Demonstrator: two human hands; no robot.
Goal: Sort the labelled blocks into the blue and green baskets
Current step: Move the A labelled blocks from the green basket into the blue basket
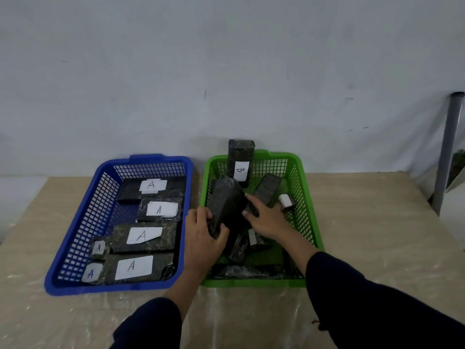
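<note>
— Head view: what does your left hand [203,238] hold?
— Your fingers [204,214] and thumb curl round a dark wrapped rectangular block [226,202], tilted over the near left part of the green plastic mesh basket [310,210].
— And your right hand [266,217]?
— It reaches into that basket, fingers fairly straight, resting on the dark blocks there; one upright block with a white "B" label [241,162] stands at the back.
— The blue plastic mesh basket [83,222]?
— It sits just left on the pale wooden surface [377,222], holding flat blocks labelled "A" [134,267].
</note>
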